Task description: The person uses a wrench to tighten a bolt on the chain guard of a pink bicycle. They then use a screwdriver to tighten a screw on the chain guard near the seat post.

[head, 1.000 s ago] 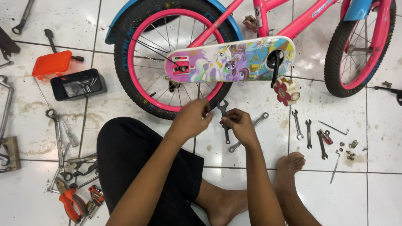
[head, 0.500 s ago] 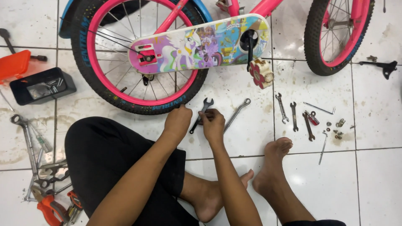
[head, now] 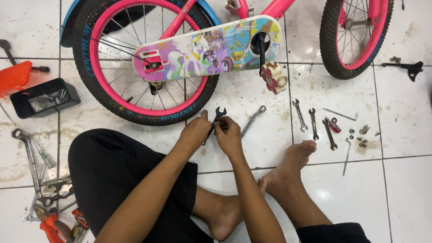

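Observation:
I sit on a tiled floor in front of a small pink bicycle (head: 180, 27) with a colourful chain guard (head: 207, 49). My left hand (head: 195, 132) and my right hand (head: 228, 135) meet just below the rear wheel (head: 135, 108). Both are closed on a dark open-end wrench (head: 219, 112) whose jaw sticks up between them. A silver spanner (head: 252, 120) lies on the floor just right of my right hand. The pedal (head: 274, 77) hangs above it.
Three wrenches (head: 313, 123), a hex key and small nuts (head: 360, 137) lie to the right by my foot (head: 297, 157). A black tray of parts (head: 42, 96) and an orange lid (head: 13, 76) sit at left, with spanners (head: 31, 157) and orange pliers (head: 58, 227) below.
My hands stay together on the dark wrench. The view has shifted, so the bicycle and the tools sit differently in the frame.

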